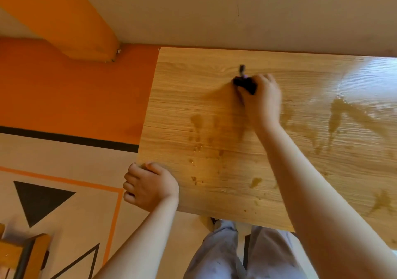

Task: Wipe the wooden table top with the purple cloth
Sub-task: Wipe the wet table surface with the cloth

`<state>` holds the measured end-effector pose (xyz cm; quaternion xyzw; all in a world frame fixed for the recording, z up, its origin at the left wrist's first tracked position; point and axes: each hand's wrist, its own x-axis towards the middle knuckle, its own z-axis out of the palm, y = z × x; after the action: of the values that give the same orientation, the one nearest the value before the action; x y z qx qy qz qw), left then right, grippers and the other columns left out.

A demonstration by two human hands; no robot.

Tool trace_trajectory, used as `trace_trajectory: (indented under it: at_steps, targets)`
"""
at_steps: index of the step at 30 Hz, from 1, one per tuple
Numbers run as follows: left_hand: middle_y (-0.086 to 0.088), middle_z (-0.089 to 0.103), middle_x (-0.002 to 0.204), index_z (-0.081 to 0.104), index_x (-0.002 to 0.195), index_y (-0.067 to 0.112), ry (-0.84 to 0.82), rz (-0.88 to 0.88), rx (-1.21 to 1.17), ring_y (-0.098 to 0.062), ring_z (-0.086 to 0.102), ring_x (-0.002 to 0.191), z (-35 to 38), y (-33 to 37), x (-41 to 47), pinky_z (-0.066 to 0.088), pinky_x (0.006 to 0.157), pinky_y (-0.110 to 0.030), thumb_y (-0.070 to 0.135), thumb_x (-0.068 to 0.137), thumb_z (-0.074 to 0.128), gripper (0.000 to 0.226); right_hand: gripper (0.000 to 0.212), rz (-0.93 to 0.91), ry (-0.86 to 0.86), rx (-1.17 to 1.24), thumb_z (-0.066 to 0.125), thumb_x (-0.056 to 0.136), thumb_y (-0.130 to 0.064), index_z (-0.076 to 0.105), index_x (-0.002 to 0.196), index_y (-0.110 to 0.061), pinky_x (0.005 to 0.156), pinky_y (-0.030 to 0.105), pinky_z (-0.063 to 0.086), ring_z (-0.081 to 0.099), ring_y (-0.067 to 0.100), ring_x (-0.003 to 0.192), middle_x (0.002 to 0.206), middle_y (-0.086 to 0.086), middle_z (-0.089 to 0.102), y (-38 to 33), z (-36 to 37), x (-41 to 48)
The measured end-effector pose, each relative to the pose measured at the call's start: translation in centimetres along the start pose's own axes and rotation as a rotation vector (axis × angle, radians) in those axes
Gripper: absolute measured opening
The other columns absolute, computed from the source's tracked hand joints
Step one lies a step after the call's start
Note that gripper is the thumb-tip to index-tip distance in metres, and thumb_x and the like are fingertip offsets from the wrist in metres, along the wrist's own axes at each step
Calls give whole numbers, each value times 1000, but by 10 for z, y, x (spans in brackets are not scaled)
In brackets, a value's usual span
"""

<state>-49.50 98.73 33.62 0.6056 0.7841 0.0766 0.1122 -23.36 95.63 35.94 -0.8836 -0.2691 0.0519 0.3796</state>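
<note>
From where I sit, the wooden table (182,89) fills most of the view, with its far edge against the wall (279,10) and its left edge over the patterned floor (64,149). I judge the wiping to be under way but far from finished. Broad wet smears (343,119) shine across the right half, and smaller drips (196,126) dot the middle and near side. The far left part looks dry and matte, though I can't tell whether it has been wiped.

The right hand (263,100) reaches to the far middle of the top, its fingers curled around the purple cloth (245,84). The cloth is bunched into a dark wad against the wood and pokes out to the left of the fingers, with a small tail pointing toward the wall. The left hand (150,184) sits at the near left corner, its fingers hooked over the table's edge as a brace.

The cloth lies well apart from the big smears, which are to its right.
</note>
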Motion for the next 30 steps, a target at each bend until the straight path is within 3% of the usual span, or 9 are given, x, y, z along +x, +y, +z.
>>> trace_trajectory:
  at_steps: [4,7,13,16,19,25,30]
  targets:
    - [-18,53,123,45,120,7,-4,-1,-18,-36,44,112,0,1,1,28,97,-47,42,85,11,60,22,196,123,-80,67,83,-23,65,98,-7,73,31,39,54,29,93,102,10,59,37,-45,0]
    - [-19,53,123,45,121,7,-8,0,-13,-36,45,111,-1,1,-1,28,96,-47,40,88,16,55,21,263,161,-59,67,83,-22,64,98,-7,78,33,43,55,27,93,102,9,59,24,-31,-5]
    - [-19,54,122,45,122,7,-13,-21,-15,-36,46,110,-2,2,-1,29,94,-47,35,91,23,47,19,28,-91,61,70,78,-21,69,93,-10,64,28,34,53,21,80,93,5,61,-57,47,-40]
    - [-20,55,119,47,119,6,-3,-15,-13,-38,47,108,-2,3,-2,30,94,-47,32,91,26,44,21,-139,-229,70,75,75,-20,70,92,-8,67,35,44,58,27,81,90,8,64,-90,73,-69]
    - [-19,55,119,47,119,7,5,-21,-15,-38,46,109,-1,3,-2,29,94,-47,34,90,25,45,21,-185,-245,77,75,76,-23,69,90,-8,68,35,40,58,27,80,87,7,65,-87,68,-79]
    - [-18,53,123,44,122,8,-2,-22,-5,-36,44,112,1,1,-1,28,96,-47,36,91,22,48,19,93,-55,5,72,78,-29,69,92,-17,62,26,35,56,18,78,89,-4,61,-10,-14,-65]
    - [-18,52,125,44,123,8,-6,-25,-6,-37,44,113,-1,2,-1,28,97,-48,36,90,20,49,18,308,91,-41,67,82,-26,64,91,-11,67,31,42,57,22,84,91,2,61,27,-56,-77]
